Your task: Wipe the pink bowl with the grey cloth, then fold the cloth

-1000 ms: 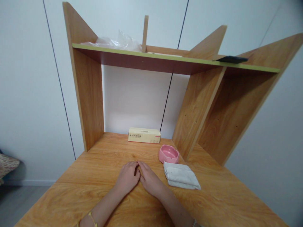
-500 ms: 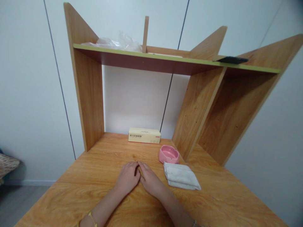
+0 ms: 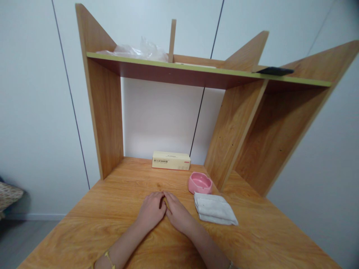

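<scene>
My left hand and my right hand rest palm down on the wooden desk, fingertips and thumbs meeting. Neither holds anything; the fingers lie lightly bent on the surface, and their undersides are hidden. To the right of my right hand lies a folded grey-white cloth. Just behind the cloth sits a pink ashtray with notches in its rim. A cream cling film box with printed lettering stands at the back of the desk, beyond both hands.
Wooden side panels and a divider rise from the desk. They carry an overhead shelf with a clear plastic bag and a flat black object. Patterned fabric shows at far left.
</scene>
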`<control>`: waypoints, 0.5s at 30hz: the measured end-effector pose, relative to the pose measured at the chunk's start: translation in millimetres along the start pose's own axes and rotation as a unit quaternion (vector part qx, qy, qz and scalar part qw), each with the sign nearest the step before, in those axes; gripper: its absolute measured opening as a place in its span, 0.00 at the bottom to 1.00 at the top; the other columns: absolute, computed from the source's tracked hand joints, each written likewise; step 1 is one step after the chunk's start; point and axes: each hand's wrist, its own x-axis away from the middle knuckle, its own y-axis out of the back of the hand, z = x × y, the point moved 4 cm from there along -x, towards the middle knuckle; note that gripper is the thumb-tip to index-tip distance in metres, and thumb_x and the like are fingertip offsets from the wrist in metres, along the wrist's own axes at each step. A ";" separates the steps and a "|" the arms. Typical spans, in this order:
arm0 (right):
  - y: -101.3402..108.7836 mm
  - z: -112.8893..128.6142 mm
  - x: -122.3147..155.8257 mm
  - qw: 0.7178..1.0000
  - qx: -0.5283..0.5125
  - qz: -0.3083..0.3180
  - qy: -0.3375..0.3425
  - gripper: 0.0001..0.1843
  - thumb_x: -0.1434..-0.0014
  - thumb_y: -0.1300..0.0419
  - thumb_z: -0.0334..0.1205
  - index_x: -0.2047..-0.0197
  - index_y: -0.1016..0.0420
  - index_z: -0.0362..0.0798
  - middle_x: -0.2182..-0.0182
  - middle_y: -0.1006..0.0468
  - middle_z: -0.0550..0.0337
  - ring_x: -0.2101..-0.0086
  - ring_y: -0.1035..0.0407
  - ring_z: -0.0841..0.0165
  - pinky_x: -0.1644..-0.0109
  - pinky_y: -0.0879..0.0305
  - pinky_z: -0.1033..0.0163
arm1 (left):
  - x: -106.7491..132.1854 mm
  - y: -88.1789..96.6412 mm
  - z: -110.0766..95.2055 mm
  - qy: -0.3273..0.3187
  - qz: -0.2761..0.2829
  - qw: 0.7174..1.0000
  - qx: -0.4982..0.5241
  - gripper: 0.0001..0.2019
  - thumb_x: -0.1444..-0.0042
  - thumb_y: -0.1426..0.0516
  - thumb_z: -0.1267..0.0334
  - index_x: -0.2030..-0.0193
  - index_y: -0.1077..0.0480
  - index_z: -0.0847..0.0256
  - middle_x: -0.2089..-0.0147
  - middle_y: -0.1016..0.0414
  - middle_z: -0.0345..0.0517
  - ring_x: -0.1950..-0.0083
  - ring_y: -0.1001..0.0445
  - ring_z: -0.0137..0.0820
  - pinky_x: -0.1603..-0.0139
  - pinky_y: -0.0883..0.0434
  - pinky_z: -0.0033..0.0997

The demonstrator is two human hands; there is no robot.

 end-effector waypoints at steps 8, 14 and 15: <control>1.1 1.6 0.5 1.000 -0.006 -0.005 0.007 0.29 0.48 0.54 0.26 0.41 0.44 0.43 0.44 0.38 0.49 0.44 0.46 0.66 0.40 0.50 0.56 | -0.1 0.1 0.3 0.007 0.004 1.000 0.003 0.18 0.49 0.53 0.71 0.51 0.33 0.64 0.49 0.30 0.50 0.48 0.33 0.35 0.45 0.41 0.33; 0.1 0.4 0.5 1.000 -0.001 -0.003 -0.003 0.28 0.47 0.54 0.28 0.41 0.44 0.40 0.45 0.38 0.47 0.44 0.47 0.66 0.39 0.51 0.57 | -0.2 -0.3 0.6 -0.001 0.003 1.000 0.000 0.18 0.49 0.53 0.70 0.52 0.32 0.65 0.50 0.29 0.51 0.48 0.33 0.35 0.46 0.41 0.33; 0.1 0.4 0.5 1.000 -0.001 -0.003 -0.002 0.28 0.47 0.54 0.28 0.41 0.44 0.40 0.45 0.38 0.48 0.44 0.47 0.66 0.39 0.51 0.56 | -0.2 -0.4 0.7 0.000 0.003 1.000 0.000 0.18 0.49 0.53 0.70 0.52 0.32 0.65 0.50 0.30 0.51 0.48 0.33 0.35 0.46 0.41 0.33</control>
